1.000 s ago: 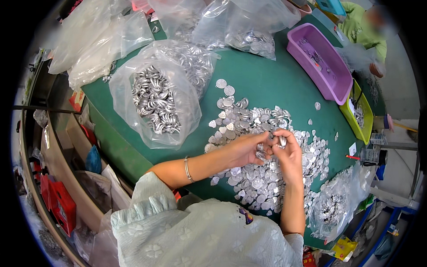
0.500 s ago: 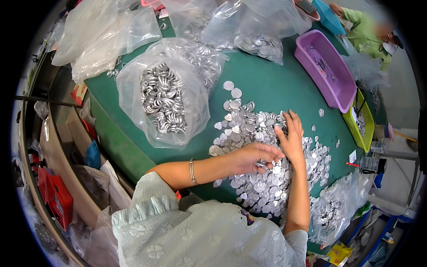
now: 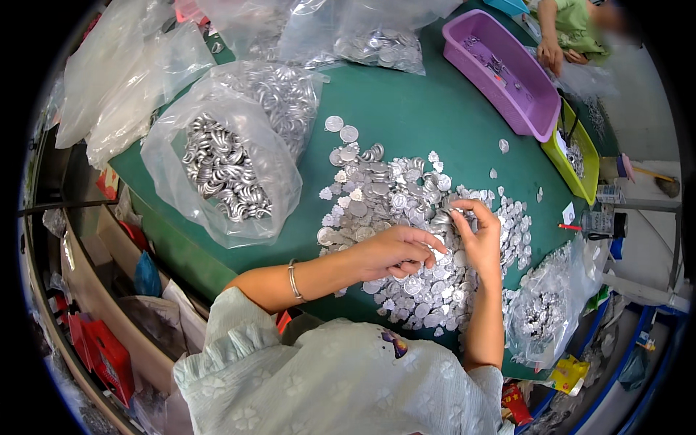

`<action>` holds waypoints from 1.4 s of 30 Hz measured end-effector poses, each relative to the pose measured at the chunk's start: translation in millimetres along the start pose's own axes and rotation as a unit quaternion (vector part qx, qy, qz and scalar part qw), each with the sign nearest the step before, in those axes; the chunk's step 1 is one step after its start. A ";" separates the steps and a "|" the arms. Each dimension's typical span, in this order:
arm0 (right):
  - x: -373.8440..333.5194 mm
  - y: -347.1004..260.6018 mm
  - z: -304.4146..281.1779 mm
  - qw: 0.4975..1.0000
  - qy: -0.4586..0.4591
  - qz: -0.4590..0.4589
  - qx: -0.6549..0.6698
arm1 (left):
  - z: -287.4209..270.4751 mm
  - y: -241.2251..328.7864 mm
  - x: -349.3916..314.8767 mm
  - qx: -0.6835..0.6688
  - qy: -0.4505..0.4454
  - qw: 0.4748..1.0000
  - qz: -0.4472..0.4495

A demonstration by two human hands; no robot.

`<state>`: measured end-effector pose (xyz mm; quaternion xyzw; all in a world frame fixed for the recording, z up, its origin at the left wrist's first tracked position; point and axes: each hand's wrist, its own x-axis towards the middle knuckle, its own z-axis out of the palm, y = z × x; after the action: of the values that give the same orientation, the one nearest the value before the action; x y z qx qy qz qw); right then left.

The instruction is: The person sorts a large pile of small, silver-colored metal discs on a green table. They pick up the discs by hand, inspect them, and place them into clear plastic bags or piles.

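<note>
A wide heap of small silver metal pieces (image 3: 428,297), mostly round coin-like discs and some with scalloped edges, lies on the green table. My left hand (image 3: 395,252) hovers over the heap's middle, its fingers curled in. Whatever may be inside those fingers is hidden. Thumb and forefinger of my right hand (image 3: 480,235) come together at the heap's upper part, next to some curved silver pieces. I cannot make out what sits between the fingertips. Curved silver pieces (image 3: 217,167) fill an open clear plastic bag (image 3: 268,217) left of the heap.
More plastic bags (image 3: 130,80) line the far side. A purple tray (image 3: 500,80) and a lime-green tray (image 3: 586,159) hold small metal parts at the right. A bag of silver pieces (image 3: 540,312) lies nearer. Another person's hand (image 3: 549,54) shows beyond the purple tray.
The view has shifted, so the table appears further left and higher. My right hand's fingers have gone from spread over the heap to a pinch. My left hand's fingers have curled in further.
</note>
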<state>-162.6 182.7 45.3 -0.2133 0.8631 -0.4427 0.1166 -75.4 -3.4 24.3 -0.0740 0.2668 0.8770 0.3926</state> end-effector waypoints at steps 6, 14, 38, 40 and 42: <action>7.8 1.7 -0.4 0.981 0.062 0.059 0.174 | 2.7 -1.4 -0.7 0.306 0.074 0.939 0.136; 30.6 1.4 25.4 0.971 -0.015 -0.108 -0.214 | -5.4 13.4 -2.7 0.670 0.302 0.621 0.271; 3.9 3.7 5.4 0.984 -0.017 -0.100 -0.144 | -17.3 -10.9 11.8 -0.133 -0.003 0.990 -0.047; 3.5 4.3 4.1 0.991 -0.041 -0.019 0.128 | -0.3 -9.5 11.7 -0.120 0.121 0.985 -0.018; -0.6 -4.4 -2.2 0.946 -0.097 0.014 0.308 | 21.3 3.4 7.7 -0.184 0.149 0.972 -0.006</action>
<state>-161.8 182.2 50.1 -0.1972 0.6717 -0.6627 0.2659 -81.5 10.9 41.1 -0.2762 0.1554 0.8880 0.3331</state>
